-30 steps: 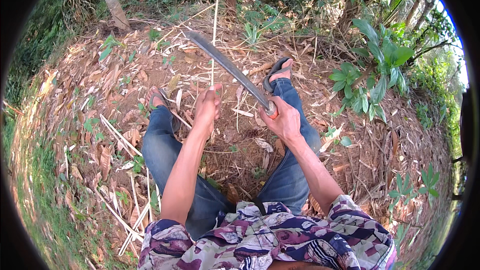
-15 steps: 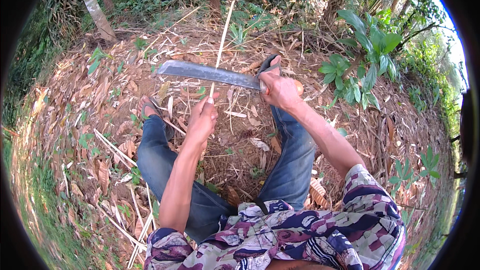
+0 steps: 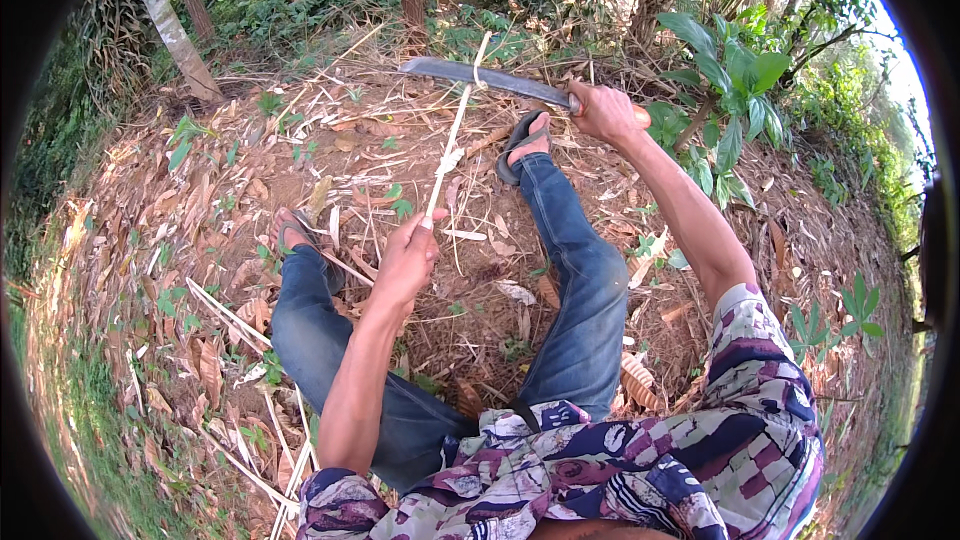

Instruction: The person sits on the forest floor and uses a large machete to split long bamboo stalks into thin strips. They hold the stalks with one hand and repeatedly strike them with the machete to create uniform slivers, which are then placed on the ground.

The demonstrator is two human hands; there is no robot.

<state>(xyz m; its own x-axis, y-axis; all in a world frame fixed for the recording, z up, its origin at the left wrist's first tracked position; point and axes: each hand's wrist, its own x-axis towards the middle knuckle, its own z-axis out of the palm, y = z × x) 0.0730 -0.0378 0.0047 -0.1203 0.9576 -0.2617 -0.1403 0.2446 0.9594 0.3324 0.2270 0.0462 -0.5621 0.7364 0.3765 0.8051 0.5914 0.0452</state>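
Note:
A thin pale stick [image 3: 452,145] points up and away from my left hand [image 3: 409,256], whose fingers are wrapped round its near end. In my right hand [image 3: 605,114] is the wooden handle of a machete [image 3: 500,79], out above my right foot. Its long dark blade reaches leftward and crosses the stick close to the far tip. A pale curled shaving [image 3: 484,74] shows where blade and stick meet, and another shaving [image 3: 449,161] hangs partway down the stick.
My legs in blue jeans [image 3: 572,280] are spread, with sandals on both feet. Dry leaves cover the brown soil. Several pale split sticks [image 3: 240,455] lie at the lower left. A leafy green plant [image 3: 735,80] grows at the right, and tree trunks [image 3: 172,25] stand behind.
The machete has slid away from me along the stick toward its far end, my right arm stretching out. Shavings now stand on the stick. My left hand has shifted slightly.

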